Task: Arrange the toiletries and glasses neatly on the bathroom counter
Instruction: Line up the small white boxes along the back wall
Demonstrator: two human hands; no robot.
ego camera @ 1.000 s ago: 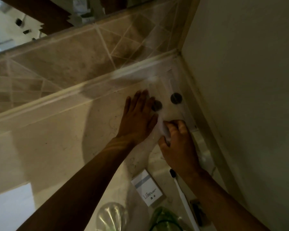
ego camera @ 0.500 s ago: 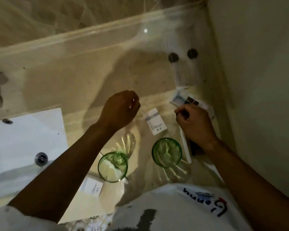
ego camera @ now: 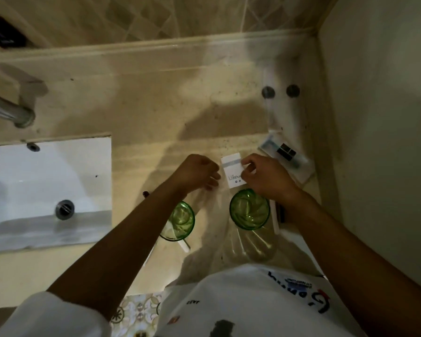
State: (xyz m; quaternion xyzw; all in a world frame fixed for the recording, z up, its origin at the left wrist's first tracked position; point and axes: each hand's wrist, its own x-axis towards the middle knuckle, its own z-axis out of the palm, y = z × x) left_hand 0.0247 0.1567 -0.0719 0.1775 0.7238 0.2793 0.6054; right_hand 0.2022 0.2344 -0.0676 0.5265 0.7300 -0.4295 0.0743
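Squaring a small white box (ego camera: 233,172) on the counter (ego camera: 144,122): right hand (ego camera: 265,177) pinches its edge, left hand (ego camera: 196,171) curls empty just beside; next, likely aligning it with the green glasses (ego camera: 249,209) below.

Setting: a bathroom. Beige stone counter (ego camera: 144,113) with inset white sink (ego camera: 46,181) and chrome faucet (ego camera: 10,113). Tiled backsplash (ego camera: 180,18) behind; green glasses (ego camera: 249,209) and boxed toiletries (ego camera: 286,156) on top.
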